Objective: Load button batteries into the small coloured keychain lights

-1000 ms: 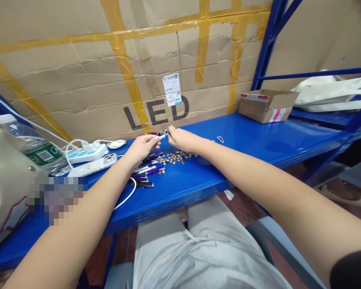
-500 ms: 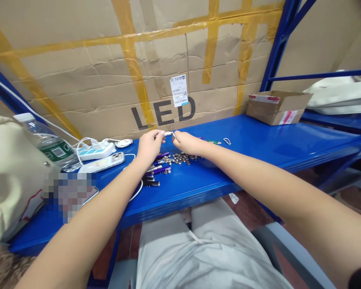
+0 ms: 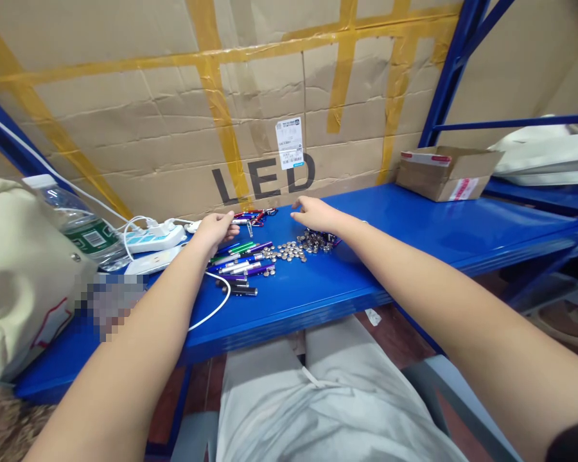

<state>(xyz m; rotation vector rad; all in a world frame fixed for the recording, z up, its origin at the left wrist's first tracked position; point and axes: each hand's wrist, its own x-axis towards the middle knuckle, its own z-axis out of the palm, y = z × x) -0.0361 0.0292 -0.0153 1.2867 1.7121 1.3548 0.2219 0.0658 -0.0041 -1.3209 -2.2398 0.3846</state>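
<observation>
My left hand (image 3: 216, 230) is closed on a slim silver tube, like a small penlight, with a metal clip (image 3: 250, 228) hanging from its end. My right hand (image 3: 315, 213) is raised above the table with its fingers apart, and I see nothing in it. Under and beside it lies a heap of small round silver pieces (image 3: 291, 251), resembling button cells. Several slim tubes in purple, green, blue, silver and black (image 3: 243, 260) lie left of the heap. Behind my left hand are red and dark tubes with clips (image 3: 260, 215).
At left stand a power strip (image 3: 157, 239), a phone (image 3: 154, 261), a water bottle (image 3: 89, 224) and a cream bag (image 3: 24, 276). A white cable (image 3: 226, 298) curves near the tubes. A small cardboard box (image 3: 446, 173) sits at right; a large carton (image 3: 168, 141) backs the blue table (image 3: 279, 301).
My hands, which met around the slim tube, have parted. The left has moved left and down with the tube; the right has moved right and opened. The tubes and pile are more exposed.
</observation>
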